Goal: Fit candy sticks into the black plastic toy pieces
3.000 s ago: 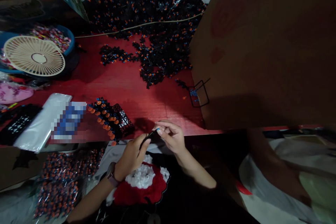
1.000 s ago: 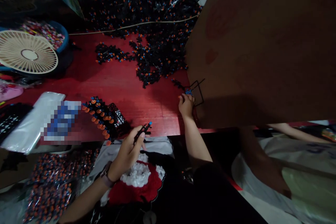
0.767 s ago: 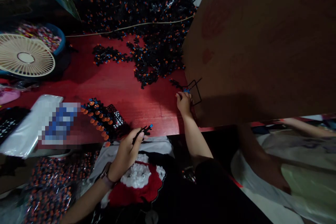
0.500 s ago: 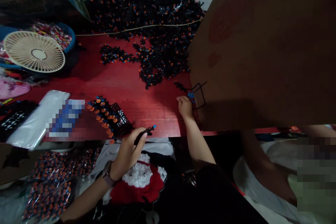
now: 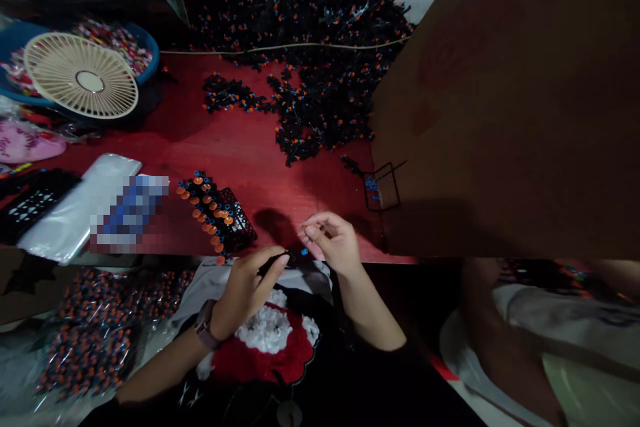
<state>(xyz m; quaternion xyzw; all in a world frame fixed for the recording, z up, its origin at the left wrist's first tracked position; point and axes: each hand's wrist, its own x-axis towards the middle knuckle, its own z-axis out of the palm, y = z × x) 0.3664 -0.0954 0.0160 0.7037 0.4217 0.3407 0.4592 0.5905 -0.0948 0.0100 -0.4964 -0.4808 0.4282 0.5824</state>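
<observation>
My left hand (image 5: pixel 253 285) is closed around a slim black plastic piece (image 5: pixel 273 265), held just over the table's front edge. Most of that piece is hidden in the fingers. A small blue tip (image 5: pixel 305 251) shows between the hands. Close to it, my right hand (image 5: pixel 336 243) has thumb and forefinger pinched together; whatever they hold is too small to make out. Left of the hands, a black lattice rack (image 5: pixel 239 217) stands beside a row of black pieces with orange discs (image 5: pixel 214 207) and blue ends. Small blue parts (image 5: pixel 371 185) lie by a black wire frame (image 5: pixel 395 183) at right.
A heap of black pieces (image 5: pixel 320 90) covers the back of the red table (image 5: pixel 190 140). A large cardboard box (image 5: pixel 500 113) blocks the right side. At left are a fan (image 5: pixel 90 80), a blue basin (image 5: pixel 150 60) and clear plastic bags (image 5: pixel 75 213). Another person's arm (image 5: pixel 505 333) is at lower right.
My right hand has come from the small blue parts at right back toward the left hand, fingers now pinched. The left hand keeps its black piece. The view has shifted slightly.
</observation>
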